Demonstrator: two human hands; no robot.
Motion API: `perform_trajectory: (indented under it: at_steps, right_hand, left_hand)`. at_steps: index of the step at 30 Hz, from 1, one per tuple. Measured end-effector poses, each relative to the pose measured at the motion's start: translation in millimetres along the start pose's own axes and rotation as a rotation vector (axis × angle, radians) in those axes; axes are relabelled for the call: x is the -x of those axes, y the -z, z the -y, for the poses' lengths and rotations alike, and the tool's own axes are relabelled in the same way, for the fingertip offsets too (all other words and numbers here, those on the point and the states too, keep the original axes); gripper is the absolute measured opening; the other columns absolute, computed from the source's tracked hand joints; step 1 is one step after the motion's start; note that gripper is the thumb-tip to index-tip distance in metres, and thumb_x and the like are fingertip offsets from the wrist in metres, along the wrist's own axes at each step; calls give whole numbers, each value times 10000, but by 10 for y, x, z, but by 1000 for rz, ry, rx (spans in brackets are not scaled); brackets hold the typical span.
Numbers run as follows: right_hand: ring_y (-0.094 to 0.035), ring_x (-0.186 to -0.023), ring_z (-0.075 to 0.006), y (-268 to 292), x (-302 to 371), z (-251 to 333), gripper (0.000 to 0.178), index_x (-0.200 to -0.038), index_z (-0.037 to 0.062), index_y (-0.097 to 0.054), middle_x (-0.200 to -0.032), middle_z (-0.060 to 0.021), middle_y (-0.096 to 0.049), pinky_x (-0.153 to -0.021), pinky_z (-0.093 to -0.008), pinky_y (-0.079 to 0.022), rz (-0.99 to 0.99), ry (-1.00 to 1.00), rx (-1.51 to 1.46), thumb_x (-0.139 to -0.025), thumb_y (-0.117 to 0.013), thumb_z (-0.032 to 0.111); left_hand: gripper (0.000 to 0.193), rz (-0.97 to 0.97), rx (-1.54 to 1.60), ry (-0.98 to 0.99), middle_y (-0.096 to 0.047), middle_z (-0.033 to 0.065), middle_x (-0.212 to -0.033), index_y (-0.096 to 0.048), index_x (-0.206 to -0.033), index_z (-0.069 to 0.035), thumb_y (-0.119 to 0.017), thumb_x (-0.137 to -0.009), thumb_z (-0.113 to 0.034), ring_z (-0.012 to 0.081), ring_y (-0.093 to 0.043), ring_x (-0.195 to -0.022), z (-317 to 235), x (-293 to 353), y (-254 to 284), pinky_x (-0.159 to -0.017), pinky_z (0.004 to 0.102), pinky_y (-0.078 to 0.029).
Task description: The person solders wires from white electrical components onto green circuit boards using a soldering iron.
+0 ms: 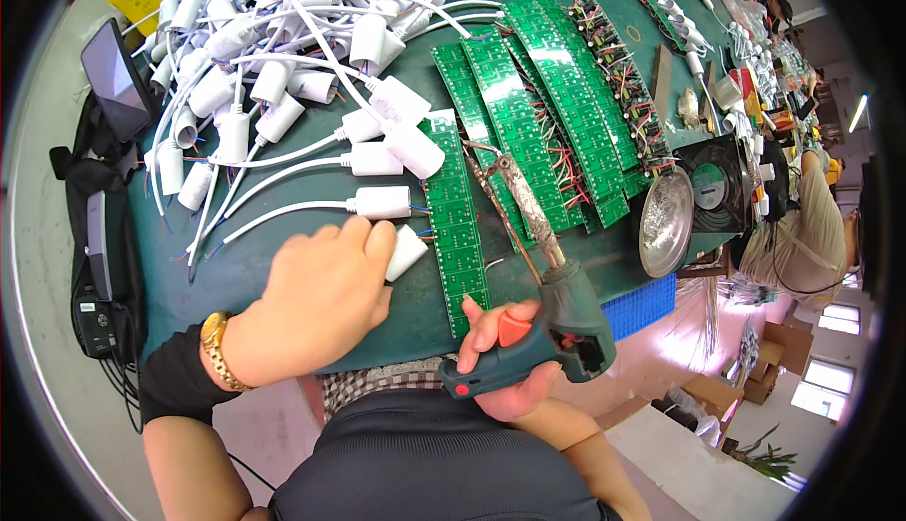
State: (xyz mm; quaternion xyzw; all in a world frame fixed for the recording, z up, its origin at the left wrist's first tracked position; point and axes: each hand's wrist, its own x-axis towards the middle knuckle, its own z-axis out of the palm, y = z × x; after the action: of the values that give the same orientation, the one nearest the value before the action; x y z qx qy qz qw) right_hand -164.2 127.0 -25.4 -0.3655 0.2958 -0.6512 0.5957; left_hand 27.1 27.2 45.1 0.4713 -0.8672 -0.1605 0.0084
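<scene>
My left hand (326, 280) is closed around a white cylindrical lamp socket (406, 255), most of its cable hidden under the palm. The socket's short wires reach the left edge of a green circuit board strip (455, 238). Several more white sockets (382, 202) lie in a row along that same edge, cables trailing left. My right hand (510, 351) grips a dark green soldering gun (564, 309) with a red trigger. The gun's worn metal barrel (528, 205) points away from me, over the neighbouring boards. Whether its tip touches anything is unclear.
A big heap of white corded sockets (245, 30) fills the far left. More green boards (566, 87), some with components and red wires, stand right of the strip. A round metal dish (666, 222), a fan (713, 184) and a blue mat (642, 307) lie beyond. Another person (802, 228) sits at right.
</scene>
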Motion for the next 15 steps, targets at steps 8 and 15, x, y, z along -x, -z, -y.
perform_trajectory:
  at_steps: [8, 15]
  right_hand:
    - [-603, -630, -192, -6, 4, 12, 676, -1288, 86, -365, -905, -91, -525, -1131, -434, -313, 9, -23, 13, -936, -362, 663]
    - [-582, -622, -181, -23, 20, 49, 670, -1281, 115, -382, -863, -72, -508, -1099, -421, -352, -19, -49, 18, -926, -368, 683]
  left_hand:
    - [179, -544, -118, -249, -495, 85, -848, -579, -880, -36, -590, -712, -97, 226, -548, -820, 122, -243, 202, -647, 329, -457]
    - [193, -617, 211, -383, -571, 113, -911, -591, -917, -23, -613, -733, 28, 289, -598, -728, 403, -443, 57, -637, 366, -502]
